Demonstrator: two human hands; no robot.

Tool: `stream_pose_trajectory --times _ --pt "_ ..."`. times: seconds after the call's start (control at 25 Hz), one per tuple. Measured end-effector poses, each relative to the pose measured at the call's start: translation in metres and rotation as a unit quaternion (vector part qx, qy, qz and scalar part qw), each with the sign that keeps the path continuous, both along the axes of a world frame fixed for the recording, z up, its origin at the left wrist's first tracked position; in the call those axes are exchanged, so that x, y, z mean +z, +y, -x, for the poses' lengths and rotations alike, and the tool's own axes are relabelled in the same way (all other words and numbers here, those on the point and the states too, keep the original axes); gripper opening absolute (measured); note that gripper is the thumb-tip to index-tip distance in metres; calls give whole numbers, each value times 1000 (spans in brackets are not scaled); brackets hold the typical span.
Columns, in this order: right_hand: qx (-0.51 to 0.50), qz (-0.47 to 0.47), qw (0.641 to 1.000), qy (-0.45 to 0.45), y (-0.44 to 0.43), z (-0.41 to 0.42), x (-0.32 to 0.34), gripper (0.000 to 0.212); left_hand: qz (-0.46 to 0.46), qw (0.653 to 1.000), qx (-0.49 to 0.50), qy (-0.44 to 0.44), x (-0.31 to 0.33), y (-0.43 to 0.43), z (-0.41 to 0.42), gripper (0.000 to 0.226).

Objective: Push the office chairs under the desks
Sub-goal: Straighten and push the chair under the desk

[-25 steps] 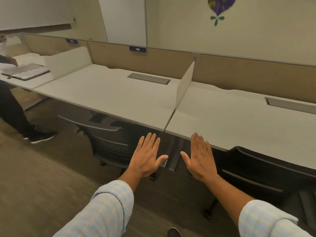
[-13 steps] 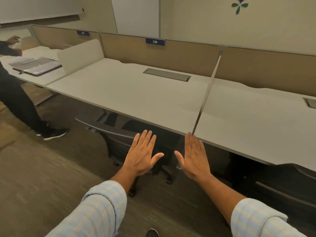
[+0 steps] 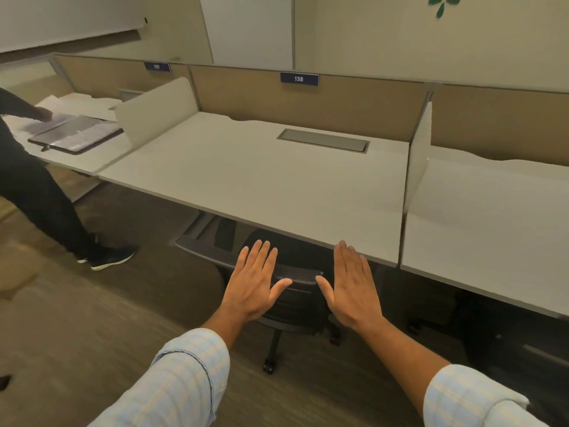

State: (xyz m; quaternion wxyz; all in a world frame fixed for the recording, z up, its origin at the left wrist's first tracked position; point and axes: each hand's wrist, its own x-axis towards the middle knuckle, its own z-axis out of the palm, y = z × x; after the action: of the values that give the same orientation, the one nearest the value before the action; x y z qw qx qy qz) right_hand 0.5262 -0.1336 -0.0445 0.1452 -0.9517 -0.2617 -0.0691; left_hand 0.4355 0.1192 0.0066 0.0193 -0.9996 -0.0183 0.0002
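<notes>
Chair nearer, both hands flat.

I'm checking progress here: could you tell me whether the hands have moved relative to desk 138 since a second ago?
Yes. Both hands, left hand and right hand, shifted left along the desk, from its right divider to the chair.

The view now faces the tabletop with label 138, not the divider as a second ago. Both flat hands, left and right, are now over the chair back. At the left, the other person's arm now reaches to the folder.
</notes>
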Motion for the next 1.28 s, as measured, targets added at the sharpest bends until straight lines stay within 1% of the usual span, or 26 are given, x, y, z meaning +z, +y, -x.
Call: stream_pose_trajectory --times 0.24,0.4,0.48,0.56,0.68,0.84,0.96,1.16,1.28 --pt "-9 64 998 13 78 12 6 90 8 999 -52 -4 -11 95 -10 96" --pt "-38 92 994 32 126 15 8 91 21 997 -73 -19 -14 174 -18 98" --pt "-60 92 993 48 145 19 7 88 28 997 -71 6 -16 210 -18 98" --pt "-77 80 993 27 155 25 7 79 39 996 -78 21 -20 234 -18 90" --pt "-99 100 990 22 167 27 20 76 66 993 -90 23 -17 249 -27 79" --pt "-104 139 984 46 191 23 23 76 112 987 -109 20 -14 265 -39 61" --pt "-112 154 981 37 208 17 23 73 123 986 -110 -11 -18 283 -46 50" --pt "-144 147 978 25 236 11 25 70 129 983 -119 -44 -23 310 -64 45" --pt "-161 144 976 17 250 10 22 68 126 982 -129 -49 -25 323 -74 49"
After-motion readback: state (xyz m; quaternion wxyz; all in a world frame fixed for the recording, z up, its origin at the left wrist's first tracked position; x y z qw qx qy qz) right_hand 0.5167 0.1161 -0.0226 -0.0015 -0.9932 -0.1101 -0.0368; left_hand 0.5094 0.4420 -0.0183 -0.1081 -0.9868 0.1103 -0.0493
